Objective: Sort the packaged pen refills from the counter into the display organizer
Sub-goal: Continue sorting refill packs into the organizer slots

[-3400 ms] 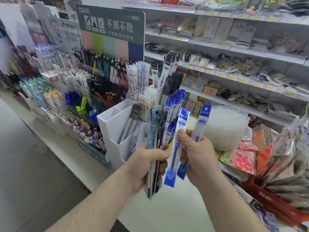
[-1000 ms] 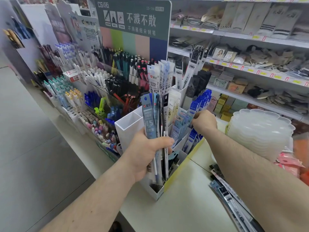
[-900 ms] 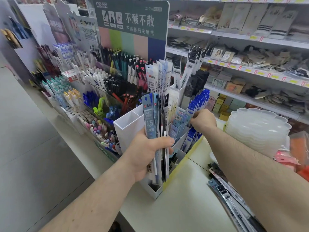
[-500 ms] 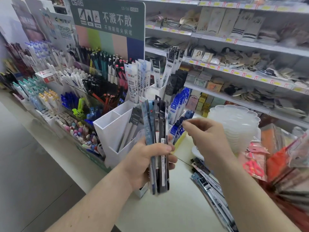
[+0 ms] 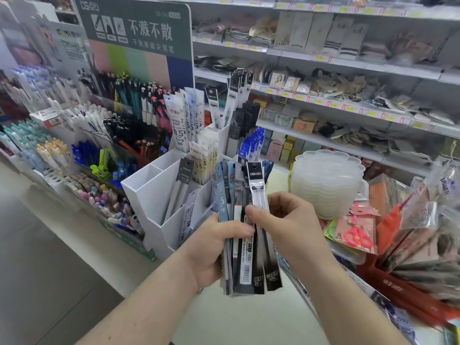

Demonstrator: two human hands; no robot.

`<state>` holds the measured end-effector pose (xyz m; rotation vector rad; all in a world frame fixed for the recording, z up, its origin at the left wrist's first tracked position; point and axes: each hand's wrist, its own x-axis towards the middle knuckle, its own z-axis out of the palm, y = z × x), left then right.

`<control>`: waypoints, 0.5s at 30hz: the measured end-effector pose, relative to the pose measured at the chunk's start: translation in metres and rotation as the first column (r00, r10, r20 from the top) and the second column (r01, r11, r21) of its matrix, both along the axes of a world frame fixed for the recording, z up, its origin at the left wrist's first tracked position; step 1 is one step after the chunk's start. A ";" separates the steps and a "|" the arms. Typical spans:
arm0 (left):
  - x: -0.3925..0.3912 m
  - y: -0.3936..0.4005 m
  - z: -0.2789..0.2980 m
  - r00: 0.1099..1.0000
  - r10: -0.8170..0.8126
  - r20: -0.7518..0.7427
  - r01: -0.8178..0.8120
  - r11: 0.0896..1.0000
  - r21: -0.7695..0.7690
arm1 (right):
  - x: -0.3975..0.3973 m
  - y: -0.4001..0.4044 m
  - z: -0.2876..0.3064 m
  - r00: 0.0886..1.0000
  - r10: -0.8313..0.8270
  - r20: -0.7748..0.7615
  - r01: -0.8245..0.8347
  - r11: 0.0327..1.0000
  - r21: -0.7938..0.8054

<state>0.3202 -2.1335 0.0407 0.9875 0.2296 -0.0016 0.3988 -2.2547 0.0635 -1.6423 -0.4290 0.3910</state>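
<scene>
Gripping a fanned bundle of packaged pen refills (image 5: 245,235) upright in left hand (image 5: 214,247), fingers wrapped round the middle, thumb across the front. Pinching the frontmost pack, a black-and-white refill pack (image 5: 257,192), with right hand (image 5: 286,222): thumb on its face, fingers curled behind. Pack top edge standing slightly above the rest of the bundle. Bundle bottom edge hanging over the pale surface (image 5: 236,319), not touching.

Just beyond the bundle: white display organizer (image 5: 149,195), stepped compartments open at the top. Front-left compartments holding only a few packs, room left inside; rear compartments packed with tall refill packs, blue ones (image 5: 254,143) at the right rear. Bundle top overlapping the organizer's right side in view; contact unclear.

Left of organizer: pen racks (image 5: 82,135) below a green sign board (image 5: 135,43). Right: stack of translucent plastic trays (image 5: 326,180), near right hand but apart. Further right: packaged scissors (image 5: 358,235) and a red bin (image 5: 398,287) of bagged goods, crowding that edge. More packs (image 5: 296,280) lying on the surface under the right forearm. Shelves (image 5: 348,105) behind.
</scene>
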 end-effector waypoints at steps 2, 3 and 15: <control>0.000 0.000 0.000 1.000 0.024 -0.005 -0.023 1.000 0.006 | 0.000 0.001 -0.002 0.999 0.011 -0.048 -0.009 0.999 0.033; -0.001 0.000 -0.001 0.999 0.035 -0.009 -0.034 0.999 0.015 | 0.001 0.001 -0.003 0.997 0.016 -0.073 -0.012 0.998 0.056; -0.001 0.003 -0.005 0.981 0.191 -0.041 -0.181 0.967 0.181 | 0.001 0.001 -0.007 0.990 -0.129 -0.053 0.136 0.979 0.152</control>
